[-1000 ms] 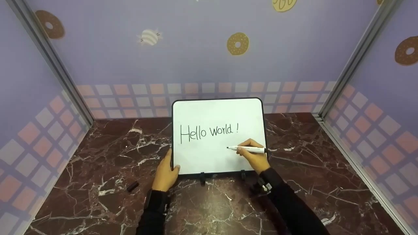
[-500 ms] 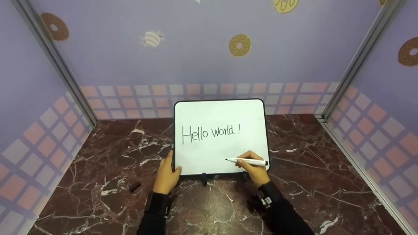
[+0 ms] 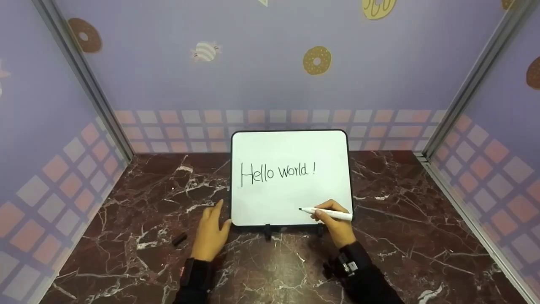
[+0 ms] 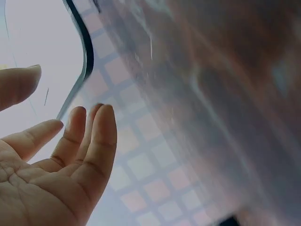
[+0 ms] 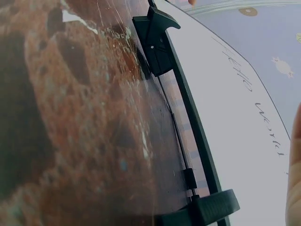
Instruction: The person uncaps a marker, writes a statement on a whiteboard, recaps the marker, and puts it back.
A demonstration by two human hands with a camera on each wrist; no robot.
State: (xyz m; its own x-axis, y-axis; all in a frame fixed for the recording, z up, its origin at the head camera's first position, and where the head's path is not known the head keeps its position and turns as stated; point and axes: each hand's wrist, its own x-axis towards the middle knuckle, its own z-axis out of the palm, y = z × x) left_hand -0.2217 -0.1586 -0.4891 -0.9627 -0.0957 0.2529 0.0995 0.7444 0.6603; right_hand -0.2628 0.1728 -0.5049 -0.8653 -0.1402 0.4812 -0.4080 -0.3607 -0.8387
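white board (image 3: 291, 147) reads "hello world !"; right hand (image 3: 335, 223) holds marker (image 3: 327, 213).

walls (image 3: 253, 76): lilac, doughnut and sweet prints, checked band at base | corners: metal strips (image 3: 88, 84) | tabletop (image 3: 422, 236): dark red marble

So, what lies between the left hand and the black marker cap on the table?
Nothing: in the head view, only bare marble table shows between the left hand and the marker cap, which lie apart.
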